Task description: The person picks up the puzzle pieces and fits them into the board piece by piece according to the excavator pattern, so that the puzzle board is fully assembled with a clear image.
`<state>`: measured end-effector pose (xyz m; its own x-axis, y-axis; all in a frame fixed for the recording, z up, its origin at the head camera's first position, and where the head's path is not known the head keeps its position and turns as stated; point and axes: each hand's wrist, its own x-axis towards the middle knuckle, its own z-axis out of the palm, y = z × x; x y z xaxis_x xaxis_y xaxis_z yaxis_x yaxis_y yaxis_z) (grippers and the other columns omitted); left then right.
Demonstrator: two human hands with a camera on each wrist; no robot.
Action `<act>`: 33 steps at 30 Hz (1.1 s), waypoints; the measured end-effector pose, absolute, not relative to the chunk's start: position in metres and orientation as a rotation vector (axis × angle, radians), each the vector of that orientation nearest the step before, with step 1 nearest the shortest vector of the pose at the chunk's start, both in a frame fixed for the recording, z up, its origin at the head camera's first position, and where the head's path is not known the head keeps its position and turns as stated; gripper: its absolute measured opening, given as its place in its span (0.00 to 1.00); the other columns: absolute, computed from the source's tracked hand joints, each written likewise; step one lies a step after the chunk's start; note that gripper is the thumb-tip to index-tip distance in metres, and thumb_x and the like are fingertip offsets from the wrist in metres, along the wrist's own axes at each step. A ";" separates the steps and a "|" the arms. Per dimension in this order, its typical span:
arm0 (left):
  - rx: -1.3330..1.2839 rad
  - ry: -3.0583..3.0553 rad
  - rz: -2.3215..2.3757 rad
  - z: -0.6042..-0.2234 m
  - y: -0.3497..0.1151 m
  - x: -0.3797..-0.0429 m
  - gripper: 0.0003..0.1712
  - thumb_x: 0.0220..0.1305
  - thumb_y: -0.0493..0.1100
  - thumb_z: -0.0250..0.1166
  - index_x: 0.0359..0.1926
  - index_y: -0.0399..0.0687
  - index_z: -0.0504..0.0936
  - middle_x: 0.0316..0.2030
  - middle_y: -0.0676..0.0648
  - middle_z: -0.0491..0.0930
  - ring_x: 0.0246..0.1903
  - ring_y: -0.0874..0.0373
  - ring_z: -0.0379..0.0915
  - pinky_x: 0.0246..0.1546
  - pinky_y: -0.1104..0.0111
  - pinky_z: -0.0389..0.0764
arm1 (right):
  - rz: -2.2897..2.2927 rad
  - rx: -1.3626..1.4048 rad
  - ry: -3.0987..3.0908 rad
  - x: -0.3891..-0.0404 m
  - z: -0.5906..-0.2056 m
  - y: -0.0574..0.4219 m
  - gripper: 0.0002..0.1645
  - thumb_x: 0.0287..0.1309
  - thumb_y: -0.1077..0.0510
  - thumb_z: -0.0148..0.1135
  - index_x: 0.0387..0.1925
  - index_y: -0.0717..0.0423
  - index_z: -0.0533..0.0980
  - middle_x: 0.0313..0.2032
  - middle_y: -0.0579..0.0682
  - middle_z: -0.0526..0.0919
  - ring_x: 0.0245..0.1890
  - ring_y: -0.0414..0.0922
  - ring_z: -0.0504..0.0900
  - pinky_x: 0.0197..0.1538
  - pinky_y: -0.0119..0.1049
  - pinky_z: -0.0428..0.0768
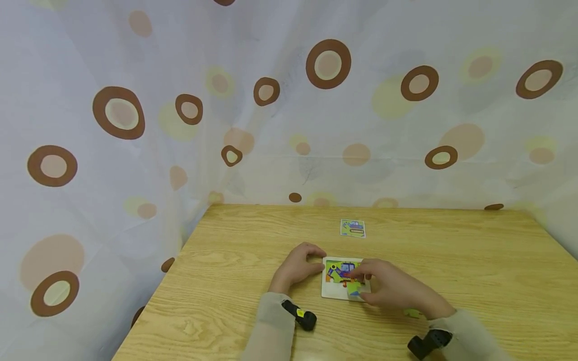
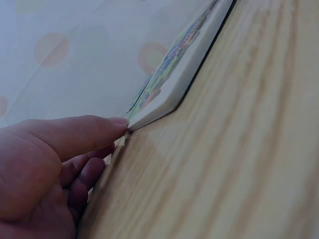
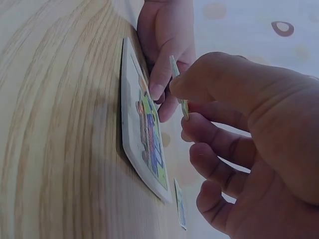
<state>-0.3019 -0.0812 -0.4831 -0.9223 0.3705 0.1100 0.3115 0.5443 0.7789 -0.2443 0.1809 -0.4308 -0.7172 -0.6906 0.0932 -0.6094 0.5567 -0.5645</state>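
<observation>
A shallow puzzle board [image 1: 331, 291] with a white frame lies on the table, its upper part filled with pieces forming a digger picture. My left hand [image 1: 298, 265] touches the left edge; in the left wrist view its straight thumb [image 2: 99, 130] rests against the board's corner. Above the board's right side, my right hand [image 1: 393, 286] pinches a thin green and blue puzzle piece [image 1: 354, 288] between thumb and fingers. That piece [image 3: 173, 64] is edge-on and clear of the board in the right wrist view.
A small picture card [image 1: 353, 228] with a similar digger lies behind the board. Partly hidden by my right forearm is a loose green piece [image 1: 413, 313]. The wooden table [image 1: 217, 260] meets a patterned curtain [image 1: 280, 125] at the back and left.
</observation>
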 end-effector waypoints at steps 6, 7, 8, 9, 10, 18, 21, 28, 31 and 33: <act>0.605 2.704 1.333 -0.483 -0.082 -0.303 0.13 0.62 0.40 0.70 0.48 0.50 0.86 0.51 0.53 0.78 0.57 0.54 0.70 0.63 0.58 0.68 | -0.916 -1.123 2.633 -0.248 -0.434 0.171 0.22 0.56 0.58 0.71 0.53 0.58 0.81 0.41 0.38 0.79 0.41 0.41 0.78 0.45 0.41 0.80; 0.603 2.702 1.334 -0.483 -0.082 -0.302 0.13 0.62 0.40 0.70 0.48 0.50 0.86 0.51 0.53 0.78 0.57 0.54 0.70 0.62 0.58 0.68 | -0.926 -1.126 2.628 -0.249 -0.435 0.170 0.22 0.56 0.58 0.71 0.53 0.58 0.81 0.41 0.38 0.79 0.41 0.41 0.78 0.45 0.41 0.80; 0.601 2.701 1.335 -0.482 -0.082 -0.302 0.13 0.63 0.40 0.70 0.49 0.50 0.86 0.51 0.53 0.78 0.57 0.54 0.70 0.62 0.57 0.68 | -0.938 -1.134 2.621 -0.249 -0.435 0.168 0.21 0.56 0.58 0.71 0.52 0.59 0.81 0.41 0.39 0.80 0.41 0.41 0.79 0.45 0.41 0.80; 0.600 2.700 1.337 -0.482 -0.081 -0.302 0.13 0.62 0.40 0.70 0.48 0.50 0.86 0.51 0.53 0.78 0.57 0.54 0.71 0.62 0.57 0.68 | -0.947 -1.139 2.614 -0.250 -0.436 0.167 0.21 0.56 0.58 0.71 0.52 0.59 0.81 0.42 0.40 0.80 0.42 0.41 0.79 0.46 0.41 0.80; 0.599 2.700 1.338 -0.481 -0.081 -0.302 0.13 0.62 0.40 0.70 0.48 0.49 0.86 0.51 0.53 0.78 0.57 0.54 0.71 0.62 0.57 0.68 | -0.956 -1.144 2.607 -0.251 -0.437 0.165 0.21 0.56 0.58 0.71 0.52 0.59 0.81 0.42 0.41 0.80 0.42 0.41 0.79 0.46 0.40 0.81; 0.600 2.698 1.339 -0.480 -0.082 -0.301 0.12 0.63 0.40 0.70 0.48 0.49 0.86 0.51 0.52 0.78 0.56 0.54 0.71 0.62 0.57 0.69 | -0.994 -1.163 2.553 -0.256 -0.442 0.153 0.18 0.56 0.61 0.68 0.50 0.58 0.81 0.37 0.43 0.79 0.36 0.42 0.76 0.38 0.35 0.78; 0.601 2.693 1.345 -0.481 -0.082 -0.302 0.13 0.62 0.40 0.70 0.49 0.49 0.86 0.51 0.52 0.78 0.56 0.54 0.71 0.61 0.58 0.69 | -0.990 -1.164 2.544 -0.257 -0.444 0.149 0.18 0.56 0.62 0.68 0.51 0.57 0.82 0.34 0.43 0.77 0.32 0.42 0.73 0.34 0.33 0.73; 0.605 2.683 1.357 -0.484 -0.083 -0.304 0.14 0.62 0.40 0.70 0.50 0.49 0.86 0.51 0.53 0.77 0.56 0.56 0.71 0.61 0.60 0.70 | -0.972 -1.171 2.548 -0.259 -0.448 0.143 0.17 0.59 0.60 0.68 0.50 0.58 0.82 0.32 0.43 0.76 0.31 0.41 0.72 0.34 0.33 0.71; 0.608 2.685 1.353 -0.484 -0.083 -0.304 0.14 0.63 0.40 0.69 0.50 0.50 0.86 0.52 0.53 0.77 0.56 0.56 0.71 0.61 0.60 0.70 | -0.965 -1.147 2.534 -0.260 -0.449 0.141 0.17 0.59 0.59 0.68 0.50 0.57 0.82 0.32 0.44 0.76 0.31 0.41 0.71 0.34 0.33 0.71; 0.606 2.683 1.352 -0.483 -0.083 -0.304 0.14 0.63 0.40 0.69 0.50 0.50 0.86 0.52 0.53 0.77 0.56 0.55 0.71 0.61 0.60 0.70 | -0.966 -1.141 2.525 -0.260 -0.450 0.140 0.16 0.59 0.60 0.68 0.49 0.57 0.82 0.32 0.44 0.76 0.32 0.42 0.72 0.34 0.33 0.72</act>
<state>-0.3036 -0.0831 -0.4831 -0.9190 0.3793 0.1070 0.3118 0.5335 0.7862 -0.2600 0.1403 -0.4501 -0.6794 -0.7297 0.0767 -0.5946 0.4863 -0.6402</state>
